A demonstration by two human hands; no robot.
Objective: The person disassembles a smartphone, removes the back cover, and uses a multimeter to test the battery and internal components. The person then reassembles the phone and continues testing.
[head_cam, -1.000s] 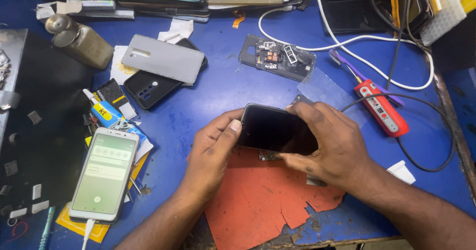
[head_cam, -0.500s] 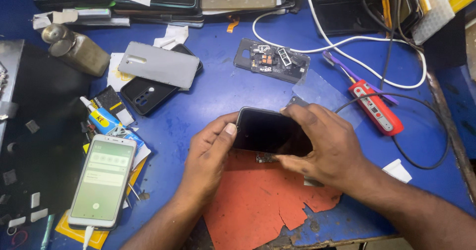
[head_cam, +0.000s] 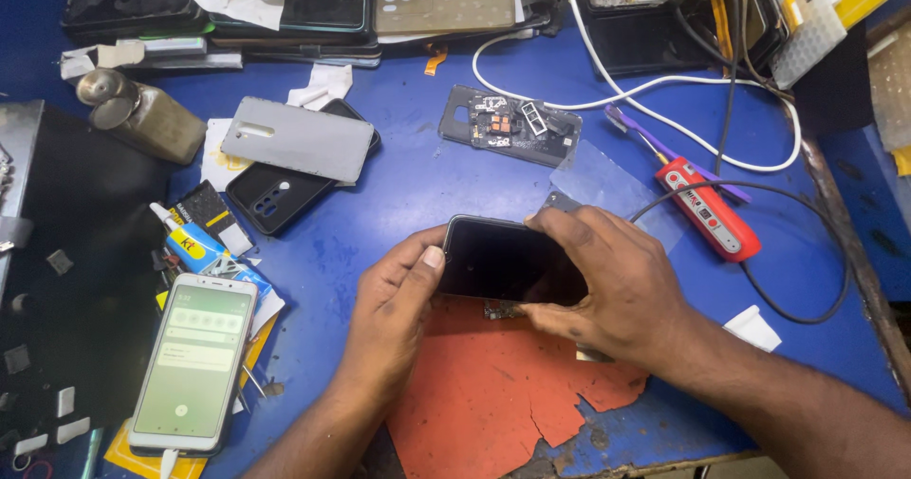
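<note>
Beneath my fingers lay one blue worktable [head_cam: 408, 170], and on it, under my wrists, one torn sheet of orange-red rubber mat [head_cam: 484, 394]. My two hands worked together: my right hand [head_cam: 607, 280] curled over the right end of one black slab-shaped smartphone [head_cam: 498, 259], its dark glass facing up, thumb below and fingers wrapped over the far edge. My left hand [head_cam: 399, 303] pinched the phone's left edge, thumb tip pressed against the glass and the fingers bent beneath, so both hands were closed on it, just above the mat. Left of my left-hand fingers lay one white smartphone with a lit green screen [head_cam: 195, 365]. Beyond my fingertips lay one grey plastic back cover [head_cam: 299, 140] over one black phone case [head_cam: 275, 199]. Right of my right-hand fingers lay one red pen-shaped tool [head_cam: 710, 208].
</note>
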